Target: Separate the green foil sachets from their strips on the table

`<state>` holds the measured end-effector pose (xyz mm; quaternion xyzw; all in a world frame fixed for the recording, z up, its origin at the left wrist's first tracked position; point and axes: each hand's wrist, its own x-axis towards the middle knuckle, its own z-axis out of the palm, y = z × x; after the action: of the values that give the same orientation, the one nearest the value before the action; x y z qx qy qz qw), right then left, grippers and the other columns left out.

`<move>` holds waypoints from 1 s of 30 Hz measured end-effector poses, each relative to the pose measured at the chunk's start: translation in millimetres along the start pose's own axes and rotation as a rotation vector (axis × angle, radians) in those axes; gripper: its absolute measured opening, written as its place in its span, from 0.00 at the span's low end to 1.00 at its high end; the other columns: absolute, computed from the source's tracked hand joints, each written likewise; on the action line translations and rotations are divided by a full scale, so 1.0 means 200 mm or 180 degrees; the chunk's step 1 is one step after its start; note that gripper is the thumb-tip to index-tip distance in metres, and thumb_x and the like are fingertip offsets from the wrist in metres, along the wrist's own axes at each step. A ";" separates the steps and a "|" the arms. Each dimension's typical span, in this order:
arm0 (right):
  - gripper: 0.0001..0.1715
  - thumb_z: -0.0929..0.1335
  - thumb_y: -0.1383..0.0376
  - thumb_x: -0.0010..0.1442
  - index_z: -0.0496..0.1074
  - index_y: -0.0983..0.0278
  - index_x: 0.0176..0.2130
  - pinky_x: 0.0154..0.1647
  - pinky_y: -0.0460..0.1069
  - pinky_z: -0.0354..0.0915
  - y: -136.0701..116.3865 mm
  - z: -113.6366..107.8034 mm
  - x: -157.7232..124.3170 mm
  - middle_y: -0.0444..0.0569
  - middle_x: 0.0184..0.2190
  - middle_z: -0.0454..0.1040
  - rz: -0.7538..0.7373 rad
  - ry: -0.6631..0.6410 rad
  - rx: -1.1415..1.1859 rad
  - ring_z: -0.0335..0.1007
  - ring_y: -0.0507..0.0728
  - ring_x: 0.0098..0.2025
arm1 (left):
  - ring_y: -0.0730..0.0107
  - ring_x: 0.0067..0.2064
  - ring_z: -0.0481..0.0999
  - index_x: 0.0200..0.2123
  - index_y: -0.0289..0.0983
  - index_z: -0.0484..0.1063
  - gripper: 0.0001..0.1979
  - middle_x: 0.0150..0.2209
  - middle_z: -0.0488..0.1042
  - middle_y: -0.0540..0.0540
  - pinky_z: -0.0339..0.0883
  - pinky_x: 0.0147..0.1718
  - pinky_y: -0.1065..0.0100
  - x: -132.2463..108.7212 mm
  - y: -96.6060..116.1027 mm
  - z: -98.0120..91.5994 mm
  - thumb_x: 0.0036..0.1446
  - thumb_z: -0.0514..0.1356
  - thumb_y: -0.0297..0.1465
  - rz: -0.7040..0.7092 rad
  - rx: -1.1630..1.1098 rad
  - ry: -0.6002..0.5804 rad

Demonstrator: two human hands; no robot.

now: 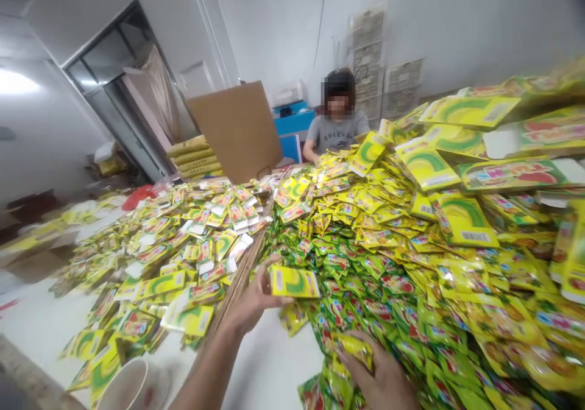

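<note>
My left hand point(258, 297) is closed around a small yellow carton point(295, 282) with a green swirl, held over the middle of the table. Lower right, my right hand point(377, 370) grips a yellow sachet point(354, 350) at the edge of a heap of green sachets point(365, 276). A loose yellow sachet point(292, 318) lies just below the carton. Farther right, yellow sachets point(466, 276) are piled up, with larger flat yellow cartons point(466, 215) on top.
Left of a wooden divider strip point(242, 261) lies a spread of small yellow cartons point(159, 285). A white cup point(128, 385) stands at the near edge. Across the table sits a person point(338, 127) in a grey shirt. A large cardboard sheet point(235, 133) stands upright by stacked yellow sacks point(194, 157).
</note>
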<state>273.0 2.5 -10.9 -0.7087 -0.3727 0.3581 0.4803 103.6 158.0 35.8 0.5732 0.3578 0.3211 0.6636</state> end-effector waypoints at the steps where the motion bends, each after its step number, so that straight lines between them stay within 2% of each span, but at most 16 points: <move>1: 0.21 0.64 0.51 0.51 0.72 0.63 0.37 0.21 0.45 0.61 -0.02 0.00 -0.01 0.44 0.23 0.73 -0.0048 -0.0103 -0.0060 0.67 0.54 0.22 | 0.61 0.40 0.75 0.51 0.43 0.59 0.38 0.44 0.72 0.43 0.69 0.37 0.63 -0.08 -0.05 0.03 0.36 0.71 0.32 -0.0247 -0.0153 0.0021; 2: 0.20 0.64 0.52 0.51 0.72 0.63 0.38 0.21 0.45 0.60 -0.03 -0.01 -0.01 0.44 0.21 0.72 -0.0150 -0.0269 -0.0149 0.65 0.53 0.21 | 0.63 0.38 0.75 0.49 0.42 0.61 0.36 0.42 0.73 0.43 0.69 0.34 0.64 -0.15 -0.09 0.05 0.35 0.71 0.34 -0.0433 -0.0241 0.0123; 4: 0.20 0.65 0.54 0.51 0.72 0.65 0.38 0.20 0.46 0.56 -0.03 -0.01 -0.01 0.41 0.17 0.67 -0.0498 -0.0335 -0.0334 0.60 0.52 0.18 | 0.67 0.32 0.75 0.44 0.38 0.64 0.32 0.33 0.74 0.46 0.67 0.31 0.68 -0.24 -0.17 0.08 0.34 0.71 0.37 -0.0597 -0.0187 0.0443; 6: 0.21 0.64 0.54 0.51 0.71 0.65 0.40 0.19 0.46 0.53 -0.03 -0.02 0.00 0.40 0.15 0.64 -0.0627 -0.0216 -0.0463 0.55 0.51 0.16 | 0.69 0.27 0.73 0.41 0.35 0.66 0.31 0.26 0.73 0.49 0.64 0.28 0.69 -0.29 -0.22 0.10 0.32 0.71 0.38 -0.0596 0.0150 0.0622; 8: 0.23 0.64 0.53 0.51 0.71 0.66 0.41 0.20 0.46 0.52 -0.02 -0.04 0.02 0.40 0.15 0.63 -0.0560 0.0120 -0.0488 0.54 0.52 0.17 | 0.68 0.27 0.72 0.40 0.33 0.69 0.29 0.24 0.72 0.49 0.64 0.28 0.68 -0.33 -0.24 0.12 0.35 0.69 0.41 -0.0484 0.0810 0.0609; 11: 0.26 0.65 0.51 0.50 0.70 0.67 0.41 0.20 0.46 0.53 -0.02 -0.07 0.04 0.41 0.15 0.62 -0.0467 0.0532 -0.0410 0.56 0.53 0.18 | 0.62 0.33 0.74 0.42 0.34 0.72 0.27 0.33 0.76 0.43 0.65 0.33 0.65 -0.36 -0.24 0.17 0.43 0.63 0.46 -0.0204 0.2225 0.0712; 13: 0.26 0.66 0.50 0.49 0.71 0.67 0.40 0.20 0.46 0.52 -0.03 -0.08 0.05 0.39 0.15 0.60 -0.0495 0.0598 -0.0421 0.55 0.52 0.17 | 0.57 0.39 0.74 0.47 0.34 0.70 0.31 0.41 0.76 0.39 0.65 0.37 0.62 -0.35 -0.23 0.23 0.43 0.62 0.47 -0.0093 0.2963 0.0771; 15: 0.25 0.66 0.50 0.49 0.71 0.66 0.39 0.20 0.46 0.50 -0.03 -0.09 0.04 0.38 0.13 0.57 -0.0548 0.0579 -0.0458 0.52 0.51 0.16 | 0.53 0.42 0.74 0.50 0.34 0.69 0.31 0.43 0.75 0.37 0.65 0.39 0.61 -0.34 -0.23 0.28 0.44 0.63 0.45 -0.0098 0.3370 0.0730; 18: 0.23 0.66 0.50 0.50 0.70 0.65 0.39 0.19 0.46 0.47 -0.03 -0.09 0.04 0.35 0.12 0.53 -0.0576 0.0608 -0.0395 0.47 0.50 0.15 | 0.56 0.40 0.75 0.49 0.36 0.69 0.22 0.39 0.77 0.40 0.66 0.37 0.63 -0.31 -0.24 0.31 0.51 0.60 0.38 -0.0221 0.3351 0.0638; 20: 0.22 0.66 0.51 0.50 0.70 0.65 0.38 0.18 0.45 0.47 -0.02 -0.09 0.04 0.35 0.12 0.52 -0.0564 0.0677 -0.0355 0.46 0.49 0.14 | 0.60 0.40 0.75 0.50 0.38 0.68 0.19 0.41 0.76 0.41 0.66 0.38 0.64 -0.31 -0.25 0.29 0.56 0.55 0.36 -0.0201 0.3341 0.0733; 23: 0.21 0.66 0.52 0.49 0.70 0.64 0.37 0.19 0.46 0.47 -0.02 -0.08 0.04 0.36 0.12 0.54 -0.0590 0.0669 -0.0447 0.48 0.50 0.15 | 0.54 0.50 0.70 0.53 0.36 0.66 0.24 0.52 0.69 0.37 0.63 0.46 0.59 -0.33 -0.28 0.26 0.54 0.56 0.38 0.0225 0.3996 0.0858; 25: 0.21 0.66 0.52 0.50 0.70 0.64 0.37 0.19 0.46 0.48 -0.03 -0.07 0.04 0.37 0.13 0.56 -0.0594 0.0569 -0.0547 0.49 0.51 0.16 | 0.51 0.54 0.66 0.54 0.33 0.65 0.27 0.55 0.66 0.36 0.61 0.50 0.56 -0.35 -0.29 0.25 0.51 0.58 0.37 0.0485 0.4420 0.0615; 27: 0.21 0.65 0.51 0.50 0.70 0.63 0.38 0.20 0.46 0.49 -0.03 -0.07 0.03 0.38 0.14 0.58 -0.0591 0.0486 -0.0591 0.50 0.51 0.16 | 0.51 0.54 0.66 0.54 0.32 0.65 0.26 0.54 0.68 0.36 0.60 0.50 0.57 -0.36 -0.30 0.24 0.51 0.57 0.32 0.0484 0.4541 0.0401; 30: 0.21 0.66 0.51 0.50 0.70 0.64 0.38 0.21 0.46 0.49 -0.02 -0.07 0.04 0.38 0.15 0.60 -0.0569 0.0501 -0.0557 0.51 0.51 0.17 | 0.56 0.47 0.72 0.55 0.35 0.64 0.26 0.47 0.74 0.39 0.63 0.47 0.59 -0.36 -0.30 0.23 0.50 0.54 0.26 0.0147 0.4079 0.0634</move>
<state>287.6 4.6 -4.2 -0.7377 -0.4253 0.2233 0.4744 105.2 66.0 -11.3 0.8306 0.5258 0.1097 0.1466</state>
